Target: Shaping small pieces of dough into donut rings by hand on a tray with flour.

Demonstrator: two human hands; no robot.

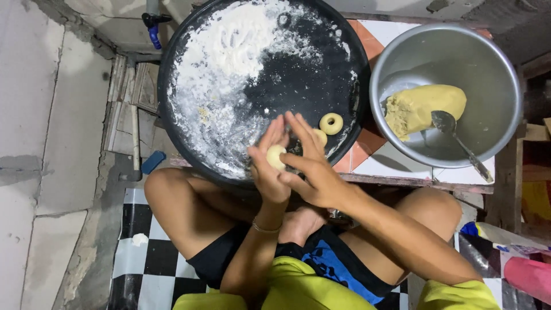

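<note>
A small pale dough ball is pressed between my two palms, just above the near rim of a round black tray. My left hand is under and left of the ball. My right hand covers it from the right, fingers spread and pointing up. A ring-shaped dough piece lies on the tray just beyond my right fingers. A second small dough piece lies beside it, partly hidden by my fingers.
White flour covers the left half of the tray. A metal bowl at the right holds a yellow dough lump and a spoon. My crossed legs rest on a checkered mat; a concrete floor lies to the left.
</note>
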